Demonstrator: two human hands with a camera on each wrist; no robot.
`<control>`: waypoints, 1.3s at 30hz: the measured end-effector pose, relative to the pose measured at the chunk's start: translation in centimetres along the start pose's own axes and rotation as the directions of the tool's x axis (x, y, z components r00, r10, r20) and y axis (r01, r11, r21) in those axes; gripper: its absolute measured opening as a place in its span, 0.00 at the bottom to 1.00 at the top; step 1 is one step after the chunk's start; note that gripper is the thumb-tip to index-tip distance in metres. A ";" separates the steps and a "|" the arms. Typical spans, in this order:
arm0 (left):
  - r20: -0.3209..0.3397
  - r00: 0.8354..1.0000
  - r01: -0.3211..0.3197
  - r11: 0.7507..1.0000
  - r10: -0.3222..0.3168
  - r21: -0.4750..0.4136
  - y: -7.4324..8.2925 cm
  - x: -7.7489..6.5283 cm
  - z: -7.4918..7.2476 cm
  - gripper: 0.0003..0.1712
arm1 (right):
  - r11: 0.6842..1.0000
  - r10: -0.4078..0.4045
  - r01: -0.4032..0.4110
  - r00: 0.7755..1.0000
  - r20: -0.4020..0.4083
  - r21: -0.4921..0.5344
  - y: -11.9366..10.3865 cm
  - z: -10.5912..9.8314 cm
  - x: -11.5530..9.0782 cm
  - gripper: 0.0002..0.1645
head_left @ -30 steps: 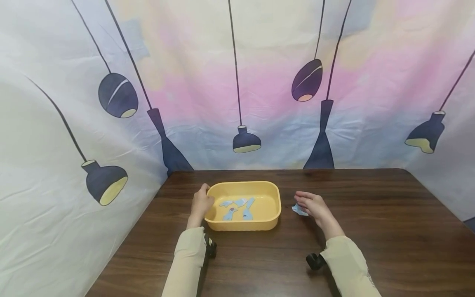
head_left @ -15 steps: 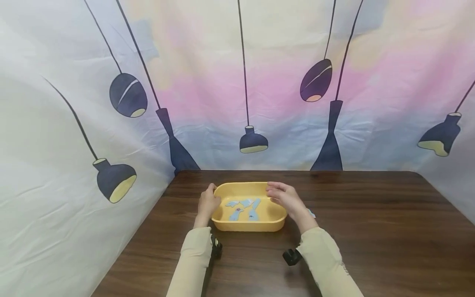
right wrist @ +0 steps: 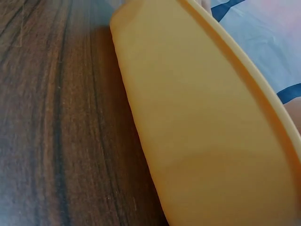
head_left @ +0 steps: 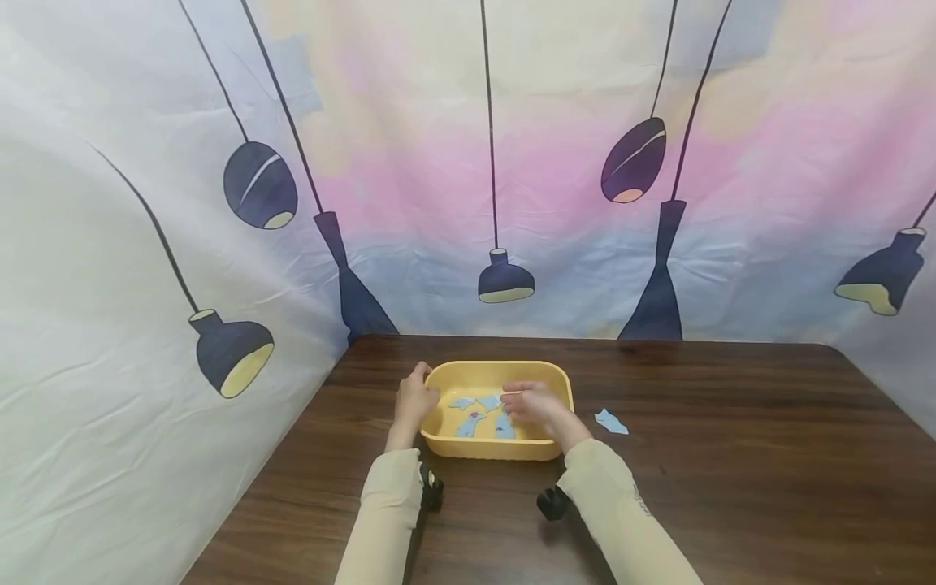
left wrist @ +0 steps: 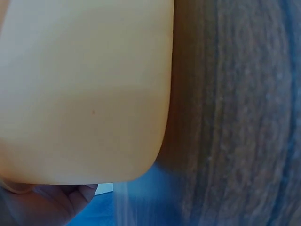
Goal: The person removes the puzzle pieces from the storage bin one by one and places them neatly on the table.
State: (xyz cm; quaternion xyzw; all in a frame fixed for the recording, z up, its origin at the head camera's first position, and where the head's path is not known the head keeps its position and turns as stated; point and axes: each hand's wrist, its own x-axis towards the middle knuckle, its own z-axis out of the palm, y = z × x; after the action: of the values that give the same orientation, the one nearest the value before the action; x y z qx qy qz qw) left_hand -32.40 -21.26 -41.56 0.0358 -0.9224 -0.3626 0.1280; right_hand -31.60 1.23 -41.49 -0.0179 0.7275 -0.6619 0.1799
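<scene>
Since the earlier frame, the right hand [head_left: 532,404] has moved from the far rim of the yellow tub [head_left: 544,448] down into its interior, and one blue paper piece [head_left: 610,422] now lies uncovered on the surface [head_left: 731,471] just right of the tub. The right hand hangs over the blue paper pieces [head_left: 478,413] inside the tub, fingers extended toward the left; whether the fingertips touch or pinch a piece cannot be determined from the head view. The left hand [head_left: 414,400] grips the left rim of the tub, fingers curled over the edge; the left wrist view shows the tub wall [left wrist: 84,89] and part of the hand [left wrist: 47,207] under it.

The tub stands upright near the far left corner of the surface, its long axis parallel to the far edge. The pieces inside lie flat on the tub floor; the two longer strips run roughly from near edge to far edge, slightly tilted. The loose piece outside points its narrow end toward the right edge.
</scene>
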 end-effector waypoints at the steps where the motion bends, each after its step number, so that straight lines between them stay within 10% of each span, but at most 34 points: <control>1: -0.001 1.000 0.001 1.000 -0.001 0.001 0.0 0.0 0.0 0.19 | 1.000 0.011 -0.011 1.000 0.010 -0.006 0.0 0.0 0.1 0.26; 39: 0.001 1.000 0.022 0.999 -0.023 0.025 0.1 -0.2 0.0 0.17 | 0.994 0.043 -0.029 0.990 0.138 -0.102 0.4 -0.3 -0.1 0.27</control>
State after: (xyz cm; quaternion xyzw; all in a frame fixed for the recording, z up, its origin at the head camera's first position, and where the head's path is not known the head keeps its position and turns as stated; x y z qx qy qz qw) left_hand -32.19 -21.09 -41.54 0.0475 -0.9266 -0.3523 0.1228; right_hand -31.47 1.60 -41.83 -0.0602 0.7455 -0.6183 0.2413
